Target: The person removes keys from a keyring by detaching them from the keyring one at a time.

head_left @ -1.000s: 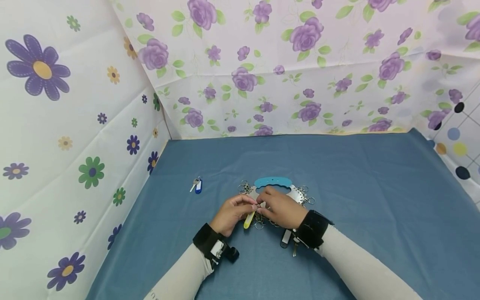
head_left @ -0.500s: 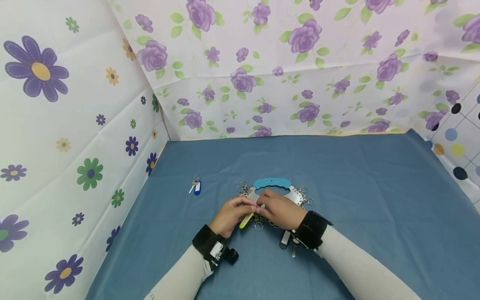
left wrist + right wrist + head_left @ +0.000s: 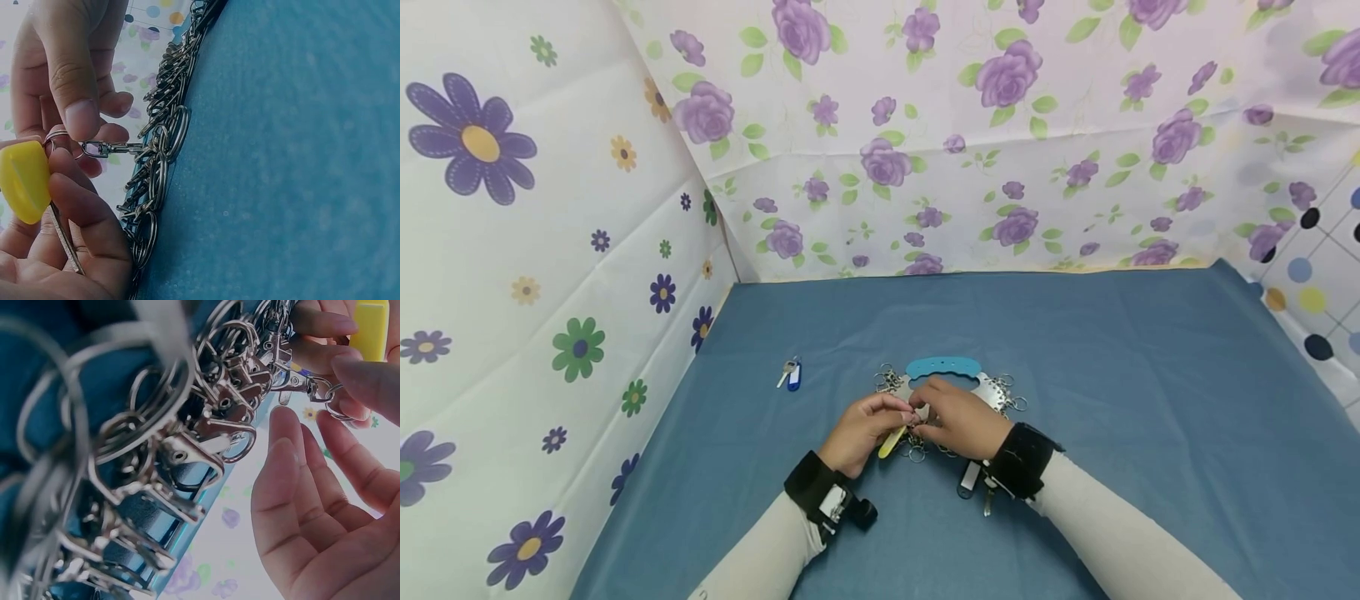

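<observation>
My left hand (image 3: pixel 865 429) pinches a split key ring (image 3: pixel 56 133) that carries a yellow key tag (image 3: pixel 25 181). A metal key (image 3: pixel 65 240) lies along the left palm. The ring meets the end loop of a silver swivel clip (image 3: pixel 297 381), which hangs from a metal plate (image 3: pixel 988 392) with a blue handle (image 3: pixel 943 367). Close beside this clip is my right hand (image 3: pixel 962 417); in the right wrist view its thumb and fingertips stand apart, with nothing pinched between them. Many other clips with rings (image 3: pixel 206 425) hang along the plate's edge.
A silver key with a blue tag (image 3: pixel 794 375) lies on the blue cloth (image 3: pixel 1112 375) to the left. A black tag (image 3: pixel 969 479) with a key (image 3: pixel 988 502) lies near the right wrist. Flowered sheets (image 3: pixel 880 158) rise behind and at the left.
The yellow tag has swung leftward under the left hand. The right thumb and index finger have parted slightly. Both hands otherwise stay in place at the plate, and the head view shifts a little.
</observation>
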`<state>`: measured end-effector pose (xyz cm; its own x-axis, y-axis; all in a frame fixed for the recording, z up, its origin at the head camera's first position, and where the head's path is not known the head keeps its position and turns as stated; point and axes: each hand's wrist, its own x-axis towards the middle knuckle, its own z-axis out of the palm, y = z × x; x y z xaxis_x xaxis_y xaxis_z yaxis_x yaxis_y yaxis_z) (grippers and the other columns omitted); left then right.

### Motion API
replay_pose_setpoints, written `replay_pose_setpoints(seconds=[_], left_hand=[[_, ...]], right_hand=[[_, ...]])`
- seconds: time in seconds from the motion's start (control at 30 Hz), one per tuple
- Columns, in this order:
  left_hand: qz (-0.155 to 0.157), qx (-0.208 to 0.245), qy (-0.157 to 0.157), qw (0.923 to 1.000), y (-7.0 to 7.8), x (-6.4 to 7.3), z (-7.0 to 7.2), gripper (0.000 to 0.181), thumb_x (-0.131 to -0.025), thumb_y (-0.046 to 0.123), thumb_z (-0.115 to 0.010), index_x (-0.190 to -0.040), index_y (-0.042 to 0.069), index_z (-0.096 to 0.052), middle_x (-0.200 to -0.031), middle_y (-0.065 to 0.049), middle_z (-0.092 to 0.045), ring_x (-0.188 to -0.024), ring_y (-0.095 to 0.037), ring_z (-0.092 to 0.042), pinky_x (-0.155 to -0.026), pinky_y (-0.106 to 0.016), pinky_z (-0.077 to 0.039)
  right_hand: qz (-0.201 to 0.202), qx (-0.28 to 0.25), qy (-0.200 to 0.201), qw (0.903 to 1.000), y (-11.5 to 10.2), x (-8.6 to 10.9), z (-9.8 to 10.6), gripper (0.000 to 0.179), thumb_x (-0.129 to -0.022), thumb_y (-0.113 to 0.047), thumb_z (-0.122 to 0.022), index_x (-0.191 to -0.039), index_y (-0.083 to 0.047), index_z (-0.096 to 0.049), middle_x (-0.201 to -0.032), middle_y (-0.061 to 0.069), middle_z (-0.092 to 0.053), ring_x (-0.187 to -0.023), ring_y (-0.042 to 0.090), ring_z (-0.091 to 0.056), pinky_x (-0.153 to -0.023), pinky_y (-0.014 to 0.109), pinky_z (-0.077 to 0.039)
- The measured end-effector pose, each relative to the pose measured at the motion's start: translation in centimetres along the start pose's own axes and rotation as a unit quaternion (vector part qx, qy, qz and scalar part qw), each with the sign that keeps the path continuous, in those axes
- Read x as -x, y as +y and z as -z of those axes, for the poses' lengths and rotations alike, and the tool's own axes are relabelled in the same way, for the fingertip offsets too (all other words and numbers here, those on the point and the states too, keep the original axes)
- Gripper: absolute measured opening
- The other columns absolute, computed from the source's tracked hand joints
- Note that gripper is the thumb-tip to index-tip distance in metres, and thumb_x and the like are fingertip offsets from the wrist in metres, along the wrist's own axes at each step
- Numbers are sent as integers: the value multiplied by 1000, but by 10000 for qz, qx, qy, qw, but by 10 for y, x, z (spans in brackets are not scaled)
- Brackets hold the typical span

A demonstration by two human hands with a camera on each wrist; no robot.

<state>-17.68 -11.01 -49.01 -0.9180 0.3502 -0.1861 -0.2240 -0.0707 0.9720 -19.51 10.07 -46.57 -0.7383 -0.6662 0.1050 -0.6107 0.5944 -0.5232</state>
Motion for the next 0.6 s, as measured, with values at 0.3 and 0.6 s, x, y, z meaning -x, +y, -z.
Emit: replay_pose_setpoints(seconds=[0.3,0.6], left_hand=[[16,3,-21,10000,2,0,-1,14,-97,12,-65,-109,6,-65,-100,0,-70,-90,-16,-62,-75,-24,-49],[42,48,0,10000,1,-1,-1,10,-97,9,-66,-106,5,-65,-95,0,-71,-90,-18,-63,-75,-24,-50]], right_hand=[[119,50,91,9999,3,1,-1,23,-97,-21,-70,-118,-17,-63,-116,2,-60,-87,10,-59,-72,25,-51],[227,73,101,9997,2,2,0,17,-97,-21,-70,-113,-18,-63,-112,0,-59,-87,10,-56,-74,27,-50]])
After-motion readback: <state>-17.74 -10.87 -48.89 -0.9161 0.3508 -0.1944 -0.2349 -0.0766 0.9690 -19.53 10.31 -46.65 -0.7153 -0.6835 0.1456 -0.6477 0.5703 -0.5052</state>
